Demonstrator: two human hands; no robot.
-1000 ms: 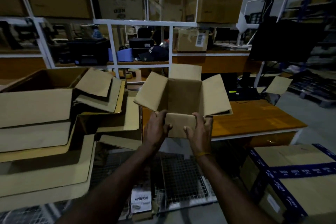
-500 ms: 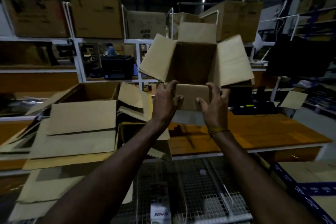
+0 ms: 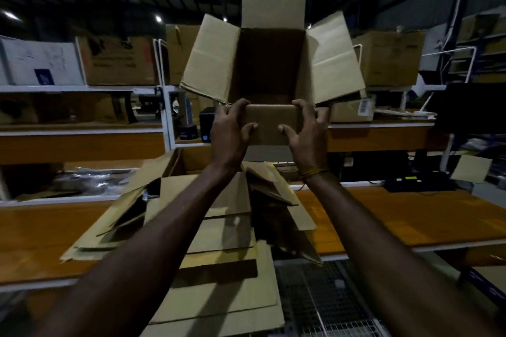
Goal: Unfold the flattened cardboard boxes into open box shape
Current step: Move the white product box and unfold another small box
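**Opened box held aloft by its near flap**

The brown corrugated cardboard box [image 3: 271, 63] is raised at arm's length, mouth toward the holder, side and far flaps splayed outward. The left hand [image 3: 232, 128] and right hand [image 3: 306, 131] each grip one end of the near flap, thumbs on its face, fingers curled over its top edge. Directly below the grip lies a heap of flattened tan cardboard boxes [image 3: 219, 238] on the orange wooden workbench [image 3: 410, 216].

Table [image 3: 410, 216]: orange wooden top, white edge.
On it: a loose heap of flattened cardboard boxes [image 3: 219, 232] with one opened carton [image 3: 189, 163]; at far right, possibly a dark keyboard [image 3: 419, 183].
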